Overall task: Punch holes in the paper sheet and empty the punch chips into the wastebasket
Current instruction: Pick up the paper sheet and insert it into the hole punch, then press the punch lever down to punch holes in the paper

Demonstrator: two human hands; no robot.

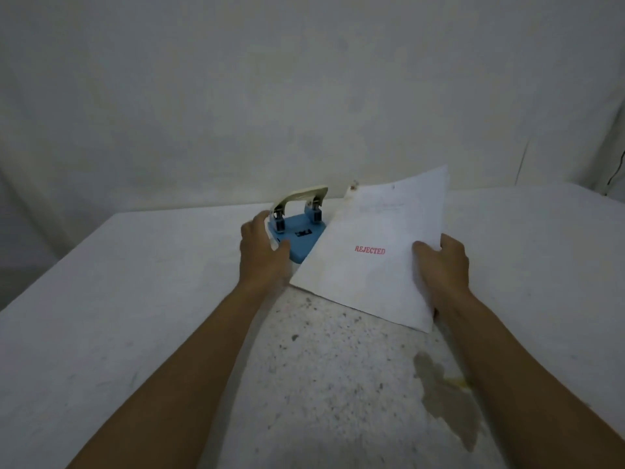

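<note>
A blue hole punch (299,233) with a pale metal lever stands on the white table (135,299) near its far edge. My left hand (262,252) grips the punch's left side, thumb on its front base. A white paper sheet (372,252) stamped REJECTED in red is tilted up, its left edge over the punch's right side. My right hand (441,265) holds the sheet by its right edge, thumb on top. No wastebasket is in view.
A brownish-yellow stain (446,390) marks the speckled tabletop close to me on the right. A pale wall (304,96) rises just behind the table. The table's left edge runs diagonally at the left.
</note>
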